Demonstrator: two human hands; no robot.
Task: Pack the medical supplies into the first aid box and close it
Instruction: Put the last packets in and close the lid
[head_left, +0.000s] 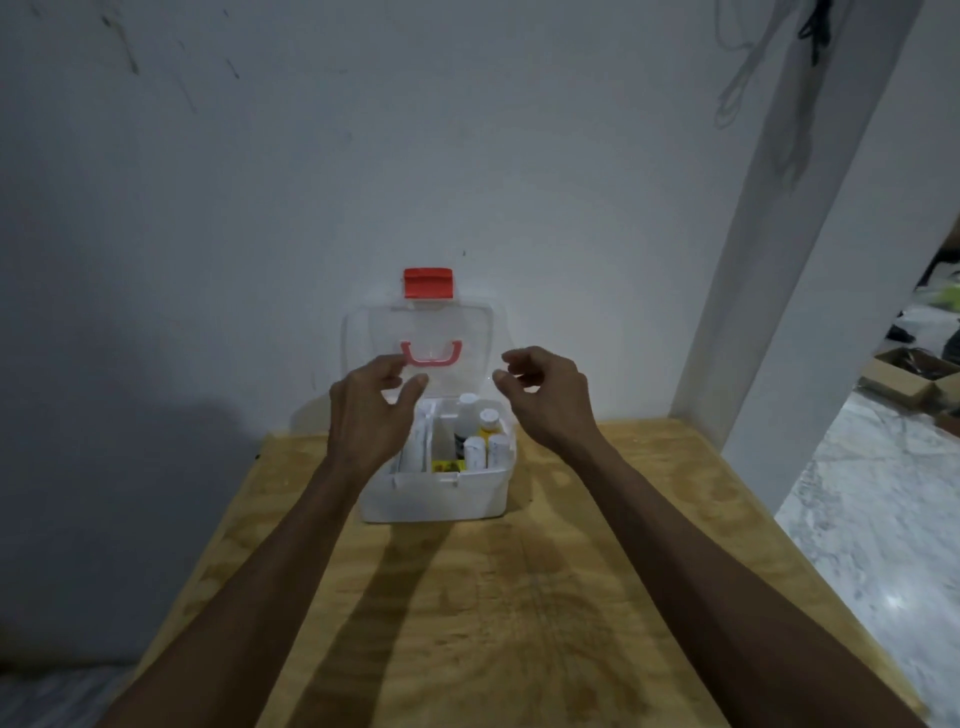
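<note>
Your left hand (371, 410) is reaching out over the left part of the first aid box (436, 496), fingers loosely curled and thumb apart from them, gripping nothing; its fingertips are sitting just in front of the lower left corner of the clear lid (418, 343), and whether they are touching it you cannot tell from this angle. The box is sitting on the wooden table (467, 597) near its far edge, close against the white wall (363, 156). Its lid is standing open and upright, with a pink handle (431, 353) showing through the clear plastic and a red latch (428, 283) sticking up at the top. Inside the white base, a divider is separating a left compartment, partly hidden behind your hand, from a right one where several white bottles (480, 441) are standing upright; a small yellow packet (447, 466) is lying at the front. Your right hand (543, 397) is hovering beside the lid's right edge, fingers bent inward and thumb apart, empty as well. Further right, a white pillar (810, 234) is rising beside the table.
</note>
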